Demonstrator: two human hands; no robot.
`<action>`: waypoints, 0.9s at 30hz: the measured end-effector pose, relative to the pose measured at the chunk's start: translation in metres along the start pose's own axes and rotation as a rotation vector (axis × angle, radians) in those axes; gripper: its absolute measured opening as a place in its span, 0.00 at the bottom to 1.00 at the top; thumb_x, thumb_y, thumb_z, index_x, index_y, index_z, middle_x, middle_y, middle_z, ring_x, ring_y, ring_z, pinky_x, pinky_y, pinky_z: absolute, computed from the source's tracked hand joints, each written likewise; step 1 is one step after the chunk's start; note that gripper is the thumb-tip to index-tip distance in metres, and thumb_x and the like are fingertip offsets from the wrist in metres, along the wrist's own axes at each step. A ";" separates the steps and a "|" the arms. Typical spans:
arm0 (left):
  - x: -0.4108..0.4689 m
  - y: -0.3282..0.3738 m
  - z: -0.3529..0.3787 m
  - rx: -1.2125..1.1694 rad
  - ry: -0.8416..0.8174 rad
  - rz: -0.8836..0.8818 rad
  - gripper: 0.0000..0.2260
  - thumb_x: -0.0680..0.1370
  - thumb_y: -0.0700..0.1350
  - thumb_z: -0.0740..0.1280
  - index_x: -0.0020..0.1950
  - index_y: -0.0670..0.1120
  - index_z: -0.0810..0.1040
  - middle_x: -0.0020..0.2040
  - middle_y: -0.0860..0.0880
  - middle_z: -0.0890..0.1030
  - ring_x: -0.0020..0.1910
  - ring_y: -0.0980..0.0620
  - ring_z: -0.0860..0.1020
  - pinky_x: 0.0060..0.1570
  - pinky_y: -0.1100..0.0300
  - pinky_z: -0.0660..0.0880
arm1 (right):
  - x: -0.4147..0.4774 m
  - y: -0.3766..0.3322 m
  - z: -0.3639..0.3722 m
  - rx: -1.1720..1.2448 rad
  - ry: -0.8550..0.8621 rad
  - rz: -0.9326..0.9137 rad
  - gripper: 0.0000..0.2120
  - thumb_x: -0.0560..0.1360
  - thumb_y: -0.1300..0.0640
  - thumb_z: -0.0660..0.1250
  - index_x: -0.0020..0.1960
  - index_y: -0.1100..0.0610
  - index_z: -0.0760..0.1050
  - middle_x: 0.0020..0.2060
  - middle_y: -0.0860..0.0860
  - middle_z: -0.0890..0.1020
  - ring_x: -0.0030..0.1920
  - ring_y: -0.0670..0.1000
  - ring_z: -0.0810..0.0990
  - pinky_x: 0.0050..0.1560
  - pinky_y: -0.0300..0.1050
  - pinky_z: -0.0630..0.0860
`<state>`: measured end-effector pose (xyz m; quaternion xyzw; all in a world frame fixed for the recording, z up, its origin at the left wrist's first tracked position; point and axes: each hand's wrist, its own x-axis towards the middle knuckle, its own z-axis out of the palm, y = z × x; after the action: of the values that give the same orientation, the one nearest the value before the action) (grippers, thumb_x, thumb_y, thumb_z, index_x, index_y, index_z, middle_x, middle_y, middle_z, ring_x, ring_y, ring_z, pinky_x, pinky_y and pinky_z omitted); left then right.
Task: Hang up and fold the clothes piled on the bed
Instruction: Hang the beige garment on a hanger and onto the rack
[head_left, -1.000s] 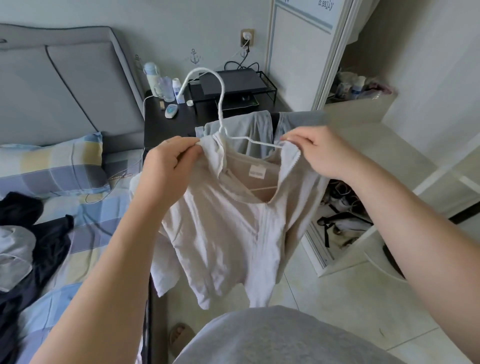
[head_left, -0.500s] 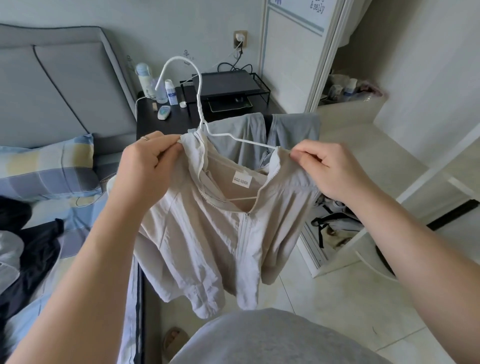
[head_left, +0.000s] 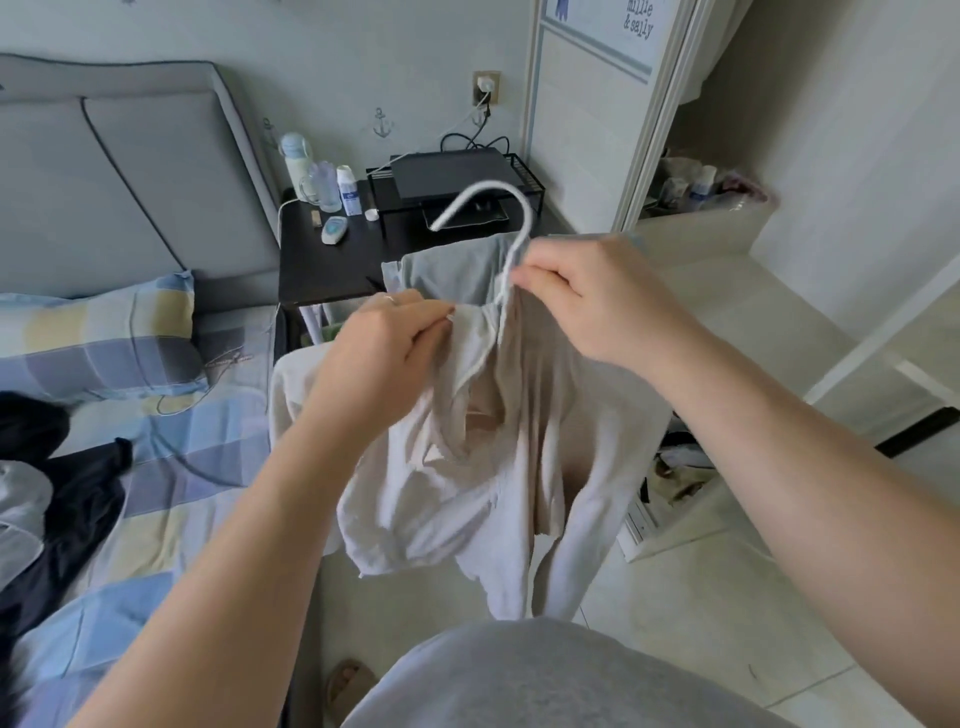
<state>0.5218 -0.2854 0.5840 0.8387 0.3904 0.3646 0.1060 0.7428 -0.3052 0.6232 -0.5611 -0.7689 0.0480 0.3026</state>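
Note:
A beige zip-front top (head_left: 457, 483) hangs on a white hanger (head_left: 511, 218) in front of my chest, above the gap between bed and floor. My left hand (head_left: 384, 353) pinches the collar on the left side. My right hand (head_left: 582, 296) grips the hanger's neck together with the collar fabric just below the hook. The hanger's shoulders are hidden inside the top. On the bed (head_left: 197, 467) at the far left lie dark clothes (head_left: 62, 499) and a grey garment (head_left: 21, 499).
A black bedside table (head_left: 332, 265) holds bottles, a remote and a wire rack with a black device. Grey clothes (head_left: 452, 270) hang over something behind the top. An open wardrobe (head_left: 727, 234) stands at the right, with tiled floor (head_left: 701, 597) below it.
My hands have come closer together at the collar. The right hand moved from the top's right shoulder to the hanger's neck, and the hook swung from left to right.

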 end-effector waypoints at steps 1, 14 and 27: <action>0.000 0.000 0.000 -0.024 0.024 -0.009 0.09 0.81 0.35 0.64 0.46 0.39 0.83 0.35 0.55 0.70 0.37 0.52 0.71 0.40 0.59 0.65 | 0.004 -0.008 0.004 0.067 0.064 -0.004 0.17 0.82 0.51 0.63 0.35 0.50 0.70 0.25 0.44 0.71 0.28 0.45 0.69 0.34 0.42 0.68; -0.014 -0.025 0.018 0.058 0.276 -0.392 0.10 0.81 0.52 0.66 0.60 0.55 0.83 0.59 0.55 0.79 0.64 0.45 0.69 0.64 0.49 0.62 | 0.010 -0.014 0.021 0.308 -0.105 0.058 0.20 0.83 0.55 0.62 0.37 0.67 0.71 0.27 0.51 0.67 0.27 0.43 0.64 0.32 0.40 0.62; -0.027 -0.064 -0.008 -0.263 0.256 -0.333 0.11 0.82 0.41 0.61 0.51 0.51 0.82 0.39 0.65 0.79 0.41 0.66 0.75 0.42 0.71 0.69 | 0.008 0.003 0.008 0.318 -0.115 0.052 0.09 0.82 0.54 0.62 0.43 0.53 0.73 0.29 0.49 0.70 0.31 0.49 0.66 0.36 0.46 0.63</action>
<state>0.4675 -0.2628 0.5455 0.6888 0.4827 0.4930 0.2224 0.7394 -0.2948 0.6185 -0.5223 -0.7529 0.2087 0.3419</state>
